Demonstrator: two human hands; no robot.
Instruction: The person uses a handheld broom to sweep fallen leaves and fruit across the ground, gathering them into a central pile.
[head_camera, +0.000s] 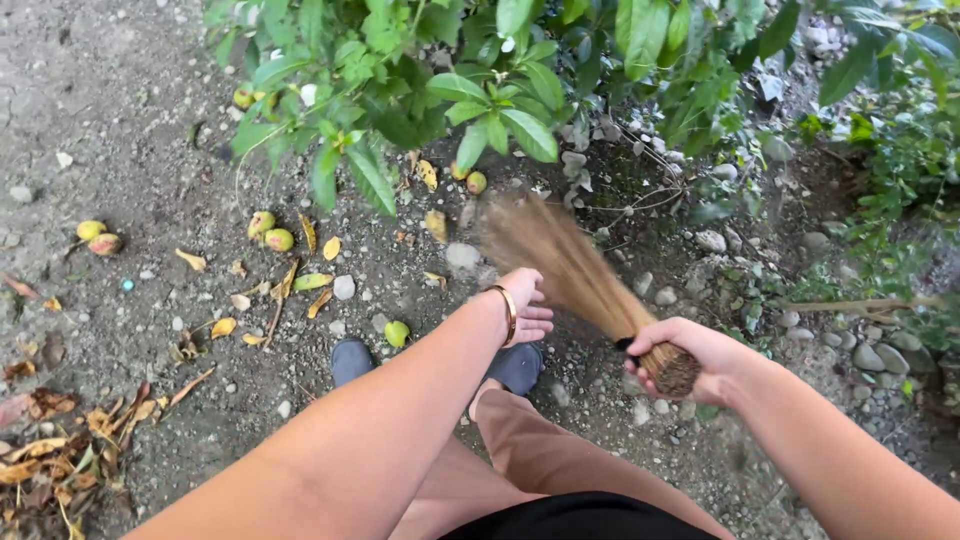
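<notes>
My right hand (690, 362) is closed around the bound end of a short straw broom (560, 262). Its bristles fan out up and to the left over gravelly ground, blurred with motion. My left hand (527, 305), a thin bangle at the wrist, rests against the bristles near the broom's middle, fingers extended. My two dark shoes (352, 360) stand on the ground below my hands.
A leafy green bush (450, 80) overhangs the ground ahead. Fallen yellow-green fruits (270, 232) and dry leaves (60, 440) lie scattered at left. Grey stones (870, 355) and small plants fill the right side.
</notes>
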